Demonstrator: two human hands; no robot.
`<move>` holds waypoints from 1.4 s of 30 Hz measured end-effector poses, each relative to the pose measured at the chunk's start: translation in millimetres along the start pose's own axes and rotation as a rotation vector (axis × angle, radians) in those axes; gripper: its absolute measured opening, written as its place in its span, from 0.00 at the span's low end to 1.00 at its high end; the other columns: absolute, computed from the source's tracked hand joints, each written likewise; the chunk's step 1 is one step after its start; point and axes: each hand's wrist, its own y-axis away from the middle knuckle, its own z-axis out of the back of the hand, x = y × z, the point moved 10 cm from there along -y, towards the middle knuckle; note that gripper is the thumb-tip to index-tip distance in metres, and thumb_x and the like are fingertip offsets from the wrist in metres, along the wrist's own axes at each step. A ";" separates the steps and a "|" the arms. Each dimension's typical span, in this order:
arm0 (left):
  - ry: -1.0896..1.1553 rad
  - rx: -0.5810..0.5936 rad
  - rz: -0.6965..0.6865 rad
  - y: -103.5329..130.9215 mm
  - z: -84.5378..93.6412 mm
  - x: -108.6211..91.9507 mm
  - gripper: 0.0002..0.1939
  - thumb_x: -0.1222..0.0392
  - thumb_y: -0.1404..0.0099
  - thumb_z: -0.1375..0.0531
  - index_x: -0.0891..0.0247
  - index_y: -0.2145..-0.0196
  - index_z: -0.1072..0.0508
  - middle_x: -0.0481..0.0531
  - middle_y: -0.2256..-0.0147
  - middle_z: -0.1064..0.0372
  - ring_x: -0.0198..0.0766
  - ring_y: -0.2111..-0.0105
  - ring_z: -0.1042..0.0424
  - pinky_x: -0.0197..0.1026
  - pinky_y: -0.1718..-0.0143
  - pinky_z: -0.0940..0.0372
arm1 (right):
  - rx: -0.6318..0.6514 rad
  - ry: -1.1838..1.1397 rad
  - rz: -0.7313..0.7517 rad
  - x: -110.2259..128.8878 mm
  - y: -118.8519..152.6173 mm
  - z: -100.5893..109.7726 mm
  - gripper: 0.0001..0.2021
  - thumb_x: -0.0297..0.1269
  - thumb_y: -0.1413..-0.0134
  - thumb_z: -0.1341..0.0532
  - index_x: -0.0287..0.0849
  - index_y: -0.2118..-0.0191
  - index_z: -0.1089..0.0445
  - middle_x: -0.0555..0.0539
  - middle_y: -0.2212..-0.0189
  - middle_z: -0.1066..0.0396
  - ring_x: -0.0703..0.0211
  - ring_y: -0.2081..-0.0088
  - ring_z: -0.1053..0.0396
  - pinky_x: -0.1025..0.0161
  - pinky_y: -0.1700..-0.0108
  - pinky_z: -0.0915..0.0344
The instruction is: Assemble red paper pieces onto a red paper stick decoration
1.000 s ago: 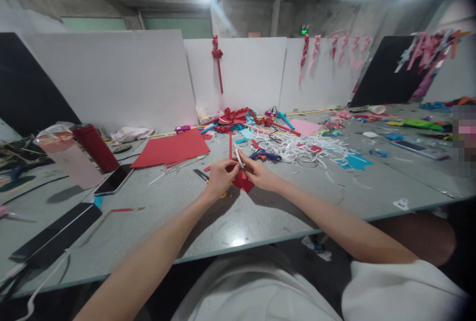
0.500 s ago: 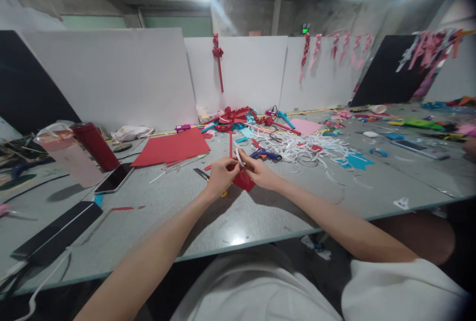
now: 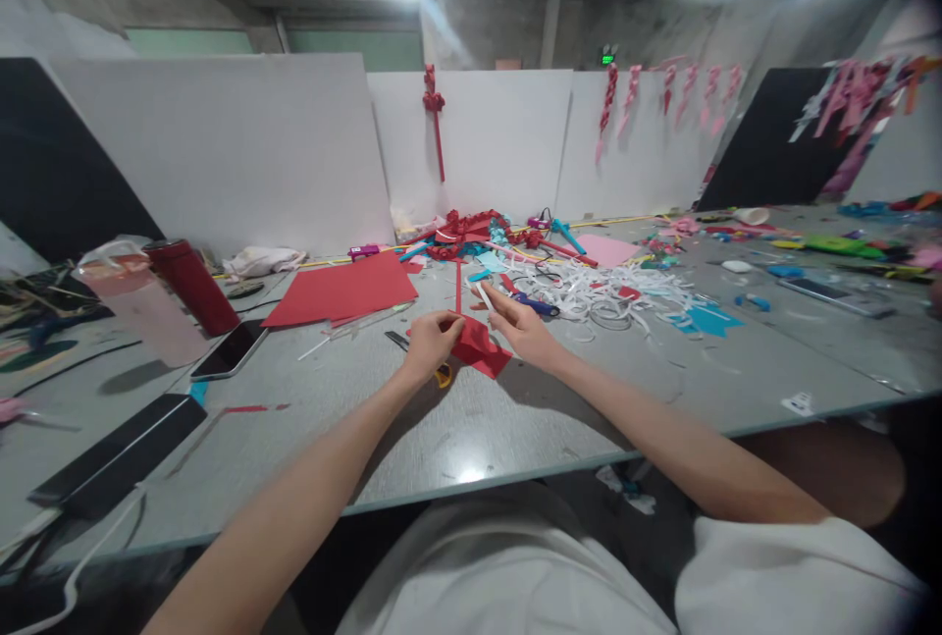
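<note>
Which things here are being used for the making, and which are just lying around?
In use:
- white strip, in the right hand
- red piece, between the left hand and right hand
- probably the blue glue gun and white strip pile, nearby

Seemingly just lying about:
- phone
- red flask
- pinkish bottle
- white cloth

Right hand [image 3: 531,333] holds a white strip [image 3: 484,295]. Left hand [image 3: 433,345] pinched by red paper [image 3: 482,352], grip unclear. Blue glue gun [image 3: 541,306] on desk [image 3: 545,429], near right hand.
</note>
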 end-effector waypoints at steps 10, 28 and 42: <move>-0.023 0.019 0.013 -0.8 -2.4 4.0 0.16 0.52 0.32 0.42 0.63 0.69 0.20 0.50 0.75 0.25 0.36 0.75 0.30 0.37 0.70 0.39 | -0.163 0.028 -0.114 -6.9 -2.1 18.9 0.24 0.51 0.42 0.36 0.37 0.48 0.24 0.45 0.71 0.22 0.61 0.73 0.30 0.62 0.66 0.31; 0.018 -0.065 0.037 -4.3 6.0 13.2 0.09 0.59 0.33 0.40 0.64 0.65 0.20 0.53 0.67 0.21 0.39 0.68 0.24 0.39 0.65 0.35 | -0.069 0.153 -0.086 0.4 -0.7 8.2 0.16 0.45 0.40 0.39 0.38 0.57 0.22 0.47 0.72 0.25 0.61 0.71 0.31 0.66 0.68 0.38; 0.176 -0.033 -0.043 4.3 4.5 -20.7 0.09 0.57 0.35 0.36 0.62 0.60 0.19 0.54 0.64 0.20 0.39 0.66 0.23 0.40 0.62 0.31 | -0.019 -0.052 -0.223 -12.3 5.0 0.3 0.20 0.52 0.43 0.35 0.39 0.56 0.23 0.53 0.87 0.33 0.64 0.86 0.39 0.67 0.82 0.47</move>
